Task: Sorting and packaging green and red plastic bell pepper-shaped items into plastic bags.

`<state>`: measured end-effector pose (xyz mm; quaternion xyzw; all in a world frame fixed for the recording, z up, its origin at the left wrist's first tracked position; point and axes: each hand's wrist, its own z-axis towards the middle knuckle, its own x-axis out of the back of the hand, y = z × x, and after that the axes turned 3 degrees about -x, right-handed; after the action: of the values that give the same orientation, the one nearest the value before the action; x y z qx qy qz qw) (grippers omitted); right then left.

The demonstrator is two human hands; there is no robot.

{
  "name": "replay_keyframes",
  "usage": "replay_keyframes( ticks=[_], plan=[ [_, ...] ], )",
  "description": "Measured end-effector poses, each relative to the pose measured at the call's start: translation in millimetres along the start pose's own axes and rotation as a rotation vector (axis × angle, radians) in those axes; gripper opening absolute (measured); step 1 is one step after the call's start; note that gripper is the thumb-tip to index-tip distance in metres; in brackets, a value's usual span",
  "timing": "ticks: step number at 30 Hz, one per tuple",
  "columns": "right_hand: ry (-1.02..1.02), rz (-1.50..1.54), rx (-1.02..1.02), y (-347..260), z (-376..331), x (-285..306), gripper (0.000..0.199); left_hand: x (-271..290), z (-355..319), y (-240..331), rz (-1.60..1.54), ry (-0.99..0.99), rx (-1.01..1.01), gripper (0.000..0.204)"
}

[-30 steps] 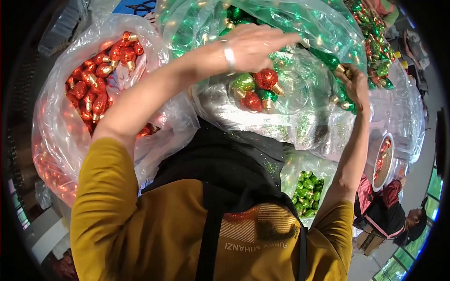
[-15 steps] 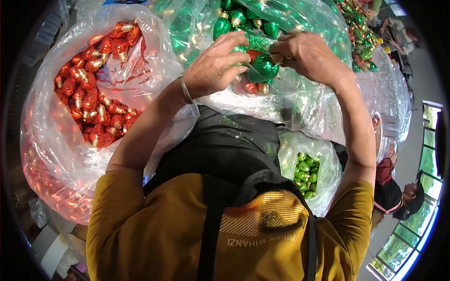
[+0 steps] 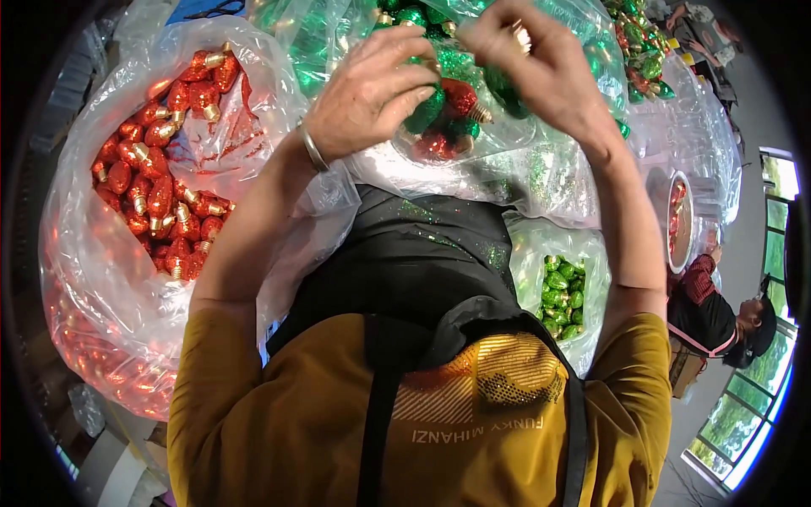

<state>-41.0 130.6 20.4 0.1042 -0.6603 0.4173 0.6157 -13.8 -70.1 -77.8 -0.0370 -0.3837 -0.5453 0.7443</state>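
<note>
Both my hands are raised over a clear plastic bag (image 3: 541,177) of glittery bulb-shaped ornaments. My left hand (image 3: 372,84), with a metal bangle at the wrist, curls its fingers round a green bulb ornament (image 3: 427,111). Close beside it, my right hand (image 3: 545,72) pinches another green bulb (image 3: 505,86), and a gold cap shows between its fingers. A red glitter bulb (image 3: 459,95) and more green ones hang bunched between the two hands. My mustard shirt and black apron fill the lower part of the picture.
A large clear bag of red bulbs (image 3: 165,182) stands at the left. A small bag of light green bulbs (image 3: 562,287) sits by my right elbow. At the right are a bowl of red pieces (image 3: 678,221), further bags of ornaments (image 3: 642,46), and a seated person (image 3: 718,317).
A second ago my hands were apart, the right one far out to the right. They have come together on the bunch of bulbs and lifted it slightly.
</note>
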Motion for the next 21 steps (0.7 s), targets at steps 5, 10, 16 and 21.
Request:
replay_keyframes(
  ticks=[5,10,16,21],
  plan=[
    [0.231,0.619,-0.369,33.2,-3.8,-39.7,0.029,-5.9,14.3,-27.5,0.024,-0.168,-0.066,0.019],
    [0.276,0.821,-0.291,48.0,-8.8,-47.4,0.029,2.6,34.0,-24.2,0.185,-0.388,-0.072,0.024],
    [0.403,0.827,-0.199,41.3,-14.8,-55.4,0.025,9.2,39.5,2.7,0.326,-0.533,-0.086,0.025],
    [0.421,0.645,-0.197,51.4,-21.8,-39.8,0.024,4.8,37.2,5.6,0.291,-0.644,-0.036,0.027]
  ],
)
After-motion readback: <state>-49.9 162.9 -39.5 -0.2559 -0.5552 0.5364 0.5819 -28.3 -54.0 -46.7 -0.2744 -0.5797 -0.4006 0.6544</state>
